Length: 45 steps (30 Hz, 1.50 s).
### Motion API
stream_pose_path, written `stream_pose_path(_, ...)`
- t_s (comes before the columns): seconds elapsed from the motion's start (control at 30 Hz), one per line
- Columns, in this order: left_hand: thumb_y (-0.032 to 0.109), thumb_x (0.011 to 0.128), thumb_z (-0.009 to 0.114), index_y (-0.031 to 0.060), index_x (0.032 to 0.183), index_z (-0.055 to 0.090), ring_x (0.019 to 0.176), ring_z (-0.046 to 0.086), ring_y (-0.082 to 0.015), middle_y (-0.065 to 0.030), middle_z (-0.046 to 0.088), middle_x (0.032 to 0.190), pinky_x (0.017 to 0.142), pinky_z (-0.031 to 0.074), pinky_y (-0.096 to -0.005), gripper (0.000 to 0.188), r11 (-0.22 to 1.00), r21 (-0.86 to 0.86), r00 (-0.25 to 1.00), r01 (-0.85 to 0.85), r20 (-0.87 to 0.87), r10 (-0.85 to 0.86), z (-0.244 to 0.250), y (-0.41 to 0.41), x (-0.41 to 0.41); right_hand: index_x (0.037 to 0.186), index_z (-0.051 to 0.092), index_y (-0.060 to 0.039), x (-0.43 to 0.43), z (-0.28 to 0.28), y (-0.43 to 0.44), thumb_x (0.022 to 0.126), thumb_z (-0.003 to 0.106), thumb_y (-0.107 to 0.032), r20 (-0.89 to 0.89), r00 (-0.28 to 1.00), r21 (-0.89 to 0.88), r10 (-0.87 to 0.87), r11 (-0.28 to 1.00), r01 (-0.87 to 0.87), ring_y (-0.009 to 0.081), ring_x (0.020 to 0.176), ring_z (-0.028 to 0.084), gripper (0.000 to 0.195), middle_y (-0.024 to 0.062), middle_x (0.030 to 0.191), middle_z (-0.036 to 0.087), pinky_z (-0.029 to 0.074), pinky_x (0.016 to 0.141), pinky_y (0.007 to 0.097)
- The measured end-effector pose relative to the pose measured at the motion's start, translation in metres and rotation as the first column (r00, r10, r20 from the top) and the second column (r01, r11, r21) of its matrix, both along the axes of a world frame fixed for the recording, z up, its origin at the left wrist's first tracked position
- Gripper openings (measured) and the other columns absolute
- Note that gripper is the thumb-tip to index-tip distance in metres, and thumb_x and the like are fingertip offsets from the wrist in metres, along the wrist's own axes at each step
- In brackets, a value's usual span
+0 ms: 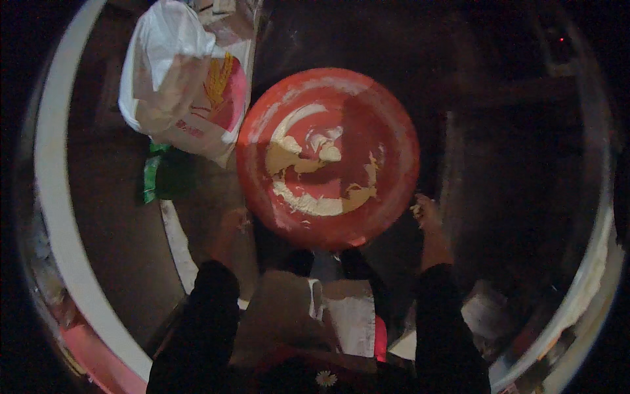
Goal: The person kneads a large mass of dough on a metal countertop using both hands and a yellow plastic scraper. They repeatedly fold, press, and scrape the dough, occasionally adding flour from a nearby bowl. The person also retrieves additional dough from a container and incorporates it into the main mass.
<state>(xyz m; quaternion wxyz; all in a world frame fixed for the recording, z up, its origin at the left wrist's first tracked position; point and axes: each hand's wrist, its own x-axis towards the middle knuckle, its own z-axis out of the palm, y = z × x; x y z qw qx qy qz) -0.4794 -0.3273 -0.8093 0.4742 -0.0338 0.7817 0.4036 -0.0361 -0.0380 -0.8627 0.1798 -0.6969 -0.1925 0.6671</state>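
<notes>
A round red basin (315,231) sits before me, its inside partly in shadow. Pale flour or dough (310,204) clings in a curved band along its floor, and a few lumps (330,153) lie near the middle. Dim and blurred, my left hand (236,220) is beside the basin's lower left rim. On the opposite side my right hand (426,211) is close to the rim, with pale dough-like bits on its fingers. Whether either hand grips the basin is too dark to tell.
A white flour bag (197,113) printed with wheat ears stands against the basin's upper left. Below the bag is a green packet or cloth (151,172). A cardboard box (229,27) is behind the bag. The right side is very dark.
</notes>
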Motion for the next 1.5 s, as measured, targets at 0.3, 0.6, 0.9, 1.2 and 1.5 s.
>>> stream_pose_path(0.3,0.026,0.081,0.041,0.0052,0.097,0.048,0.061,0.046,-0.0132,-0.0017,0.048,0.072,0.055,0.039,-0.0262,0.027,0.999,-0.04,0.997,-0.026,0.072,0.029,-0.111,0.0,-0.015,0.07,0.048,-0.0084,0.027,-0.129,0.047,0.07,0.046,-0.014,-0.004,0.919,0.257,0.394,0.888,-0.38,0.0099,0.04,0.04,0.006,0.0034,0.059,0.049,0.036,0.037,0.0205)
stream_pose_path(0.6,0.026,0.081,0.04,0.0051,0.102,0.045,0.071,0.048,-0.0141,-0.0035,0.049,0.082,0.063,0.04,-0.027,0.03,0.995,-0.022,0.978,0.098,0.189,-0.092,-0.066,0.019,-0.023,0.07,0.049,-0.011,0.017,-0.02,0.041,0.068,0.052,-0.02,-0.154,0.987,0.116,-0.046,0.991,0.064,0.0093,0.04,0.042,0.01,0.0004,0.058,0.047,0.029,0.029,0.0184)
stream_pose_path(0.9,0.017,0.08,0.043,0.0056,0.102,0.047,0.064,0.05,-0.0133,-0.0051,0.052,0.078,0.057,0.043,-0.0257,0.025,0.542,0.31,0.615,0.781,-0.229,-0.755,-0.062,0.104,-0.026,0.093,0.05,-0.0051,0.169,0.091,-0.143,0.075,0.049,-0.01,-0.227,0.89,0.409,-0.396,0.79,0.456,0.0178,0.073,0.055,0.019,0.0091,0.084,0.054,0.045,0.05,0.0226)
stream_pose_path(1.2,0.016,0.08,0.045,0.0044,0.105,0.05,0.066,0.052,-0.0118,-0.0035,0.056,0.087,0.057,0.045,-0.0239,0.028,0.713,0.54,0.679,0.447,0.314,-0.663,-0.044,0.379,0.216,0.092,0.051,-0.0003,0.258,0.129,-0.099,0.072,0.051,-0.011,0.002,0.759,0.424,-0.651,0.688,0.589,0.017,0.073,0.055,0.022,0.0096,0.079,0.056,0.046,0.056,0.0235)
stream_pose_path(1.5,0.017,0.069,0.059,0.0078,0.081,0.058,0.048,0.039,-0.0104,0.0011,0.041,0.055,0.04,0.028,-0.023,0.016,0.87,0.28,0.728,0.406,0.477,-0.493,0.133,0.342,0.245,0.09,0.052,0.0046,0.081,0.235,-0.136,0.069,0.054,-0.011,-0.472,0.853,0.081,-0.222,0.953,0.292,0.0163,0.072,0.055,0.026,0.0101,0.075,0.058,0.046,0.061,0.0244)
